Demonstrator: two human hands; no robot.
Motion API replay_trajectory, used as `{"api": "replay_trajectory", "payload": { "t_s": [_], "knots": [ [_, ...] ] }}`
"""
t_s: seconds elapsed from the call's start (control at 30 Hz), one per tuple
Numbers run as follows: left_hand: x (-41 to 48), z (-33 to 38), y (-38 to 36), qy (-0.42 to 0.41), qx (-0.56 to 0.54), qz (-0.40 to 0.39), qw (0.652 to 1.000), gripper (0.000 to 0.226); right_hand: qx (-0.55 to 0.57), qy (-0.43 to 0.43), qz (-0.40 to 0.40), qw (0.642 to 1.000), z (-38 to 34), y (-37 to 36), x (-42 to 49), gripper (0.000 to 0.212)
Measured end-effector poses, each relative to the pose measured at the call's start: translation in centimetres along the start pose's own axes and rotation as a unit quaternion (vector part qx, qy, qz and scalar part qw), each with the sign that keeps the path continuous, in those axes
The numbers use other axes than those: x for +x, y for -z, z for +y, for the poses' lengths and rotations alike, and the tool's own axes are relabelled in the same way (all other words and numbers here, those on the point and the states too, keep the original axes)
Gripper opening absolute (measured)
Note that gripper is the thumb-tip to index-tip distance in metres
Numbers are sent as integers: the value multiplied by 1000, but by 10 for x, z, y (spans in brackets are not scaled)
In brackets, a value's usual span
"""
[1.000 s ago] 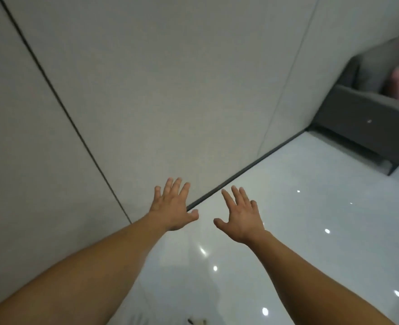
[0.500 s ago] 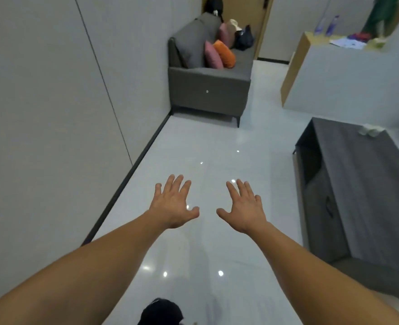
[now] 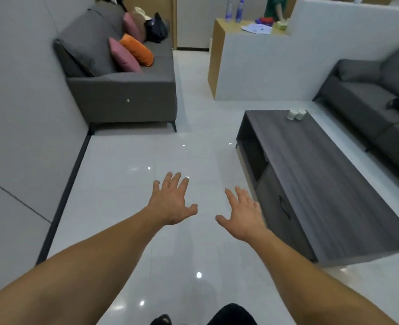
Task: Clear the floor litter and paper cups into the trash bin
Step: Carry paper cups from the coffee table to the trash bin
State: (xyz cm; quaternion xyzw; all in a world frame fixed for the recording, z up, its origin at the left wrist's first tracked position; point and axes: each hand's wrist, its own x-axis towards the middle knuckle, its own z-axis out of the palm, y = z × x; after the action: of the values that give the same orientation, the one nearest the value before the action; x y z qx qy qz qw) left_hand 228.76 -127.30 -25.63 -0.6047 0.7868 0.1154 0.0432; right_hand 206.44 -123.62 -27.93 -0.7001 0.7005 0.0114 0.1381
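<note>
floor (image 3: 128, 207): glossy white tile, smooth, mirrors light spots. coffee table (image 3: 323, 184): dark grey wood grain, matt top. near sofa (image 3: 123, 99): grey woven cloth, matt. pink cushion (image 3: 123, 56) and orange cushion (image 3: 138, 50): soft cloth, orange one looks velvety. paper cups (image 3: 297, 114): white, matt. right sofa (image 3: 362, 95): grey, smoother, material unclear. wall (image 3: 17, 90): matt grey panels. counter side (image 3: 213, 55): pale wood look

The left hand (image 3: 172, 202) and right hand (image 3: 243, 216) are bare, and so are both forearms (image 3: 294, 273) back to the picture's edge. Behind the right hand, at the lower edge, shows a rounded mass of black cloth (image 3: 231, 314). Left of it is a smaller dark shape (image 3: 161, 320), too cropped to identify.
</note>
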Motion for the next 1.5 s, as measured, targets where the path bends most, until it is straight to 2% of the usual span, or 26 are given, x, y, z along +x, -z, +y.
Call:
{"api": "replay_trajectory", "payload": {
  "t_s": [0.17, 0.33, 0.57, 0.9, 1.27, 1.5],
  "knots": [
    [106, 30, 5, -47, 23, -31, 998, 92, 13, -58, 11, 998, 53, 12, 79, 87],
    [227, 78, 29, -60, 30, -22, 997, 92, 34, -73, 32, 996, 123, 42, 176, 87],
    [355, 149, 72, -66, 35, -24, 997, 93, 64, -73, 19, 995, 212, 105, 286, 87],
    [567, 185, 91, -101, 44, -32, 993, 96, 83, -104, 6, 991, 300, 151, 463, 85],
    [837, 224, 154, -193, 54, -35, 979, 97, 118, -191, 22, 974, 389, 214, 670, 84],
    [969, 287, 153, -241, 81, -66, 965, 100, 150, -256, 17, 955, 483, 222, 767, 81]
  ]
}}
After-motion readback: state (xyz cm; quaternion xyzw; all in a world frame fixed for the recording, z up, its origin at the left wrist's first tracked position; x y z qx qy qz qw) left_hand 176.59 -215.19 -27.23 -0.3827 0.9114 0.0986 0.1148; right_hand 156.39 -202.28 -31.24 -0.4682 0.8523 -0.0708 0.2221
